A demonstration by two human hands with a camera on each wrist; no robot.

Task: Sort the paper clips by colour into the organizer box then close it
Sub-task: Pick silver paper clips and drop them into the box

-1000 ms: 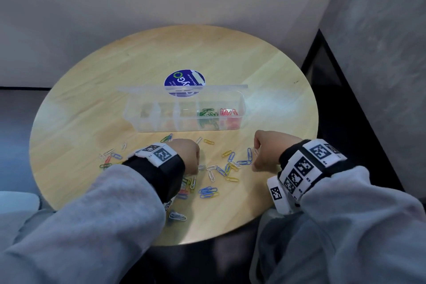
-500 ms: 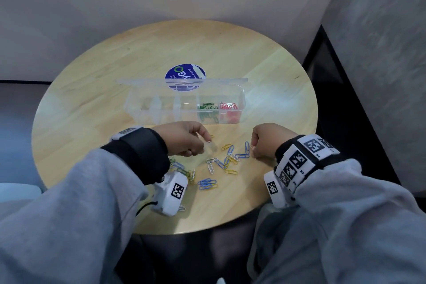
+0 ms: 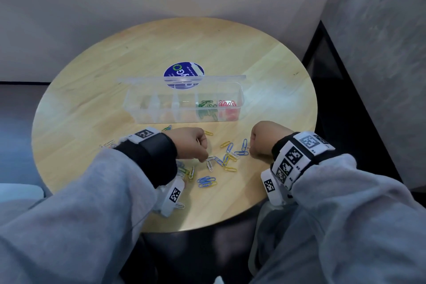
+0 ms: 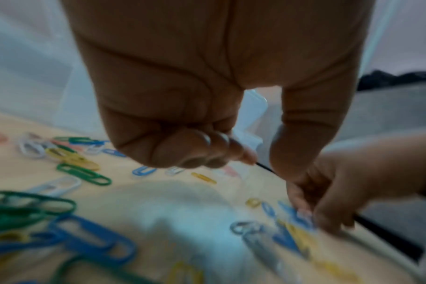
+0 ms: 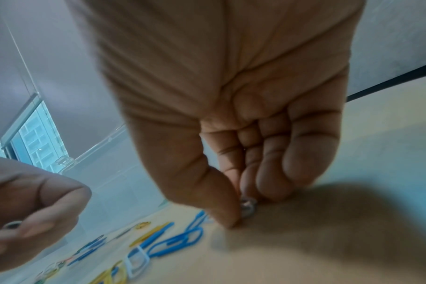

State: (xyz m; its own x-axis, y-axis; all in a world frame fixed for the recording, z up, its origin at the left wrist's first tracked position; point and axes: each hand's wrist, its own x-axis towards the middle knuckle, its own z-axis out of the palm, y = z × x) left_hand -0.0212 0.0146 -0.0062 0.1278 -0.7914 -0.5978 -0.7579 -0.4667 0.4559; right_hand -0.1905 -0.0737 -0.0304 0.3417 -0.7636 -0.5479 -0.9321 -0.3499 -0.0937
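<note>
While over loose clips (image 3: 227,158), 2 hands, seemingly pinching.

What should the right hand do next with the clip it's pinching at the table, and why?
Probably lift the pale clip that the right hand pinches off the table and carry it to an unfilled compartment of the organizer box. Only green clips and red clips are sorted so far.

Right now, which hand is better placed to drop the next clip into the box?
Right, probably: the right hand already pinches a pale clip at the table, while the left hand only reaches toward loose clips.
</note>
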